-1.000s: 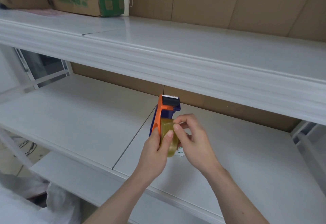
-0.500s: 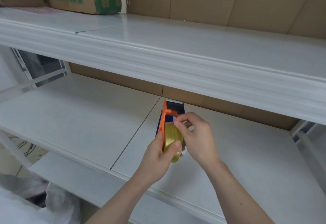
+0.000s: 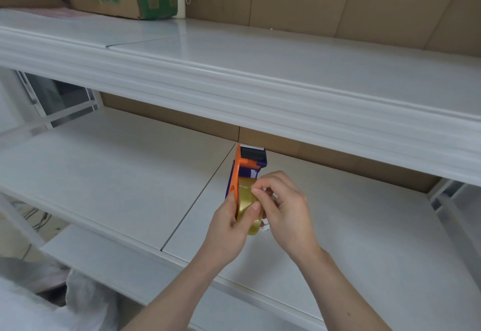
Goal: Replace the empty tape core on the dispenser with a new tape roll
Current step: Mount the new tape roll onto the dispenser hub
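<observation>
Tape roll [image 3: 247, 207] seated on dispenser [image 3: 248, 164], clasped by left hand [image 3: 229, 229]; film edge pinched at rim by right hand [image 3: 285, 208]; light, rigid (slick, sticky film) — best gripped by sides.

L hand [image 3: 229, 229] grips tape roll [image 3: 247, 208] on dispenser [image 3: 250, 164], R hand [image 3: 286, 213] picks tape

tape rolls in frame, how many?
1. The tape roll sits on the dispenser, gripped by the left hand, right hand picking at it. Others may be hidden behind the hands.
</observation>
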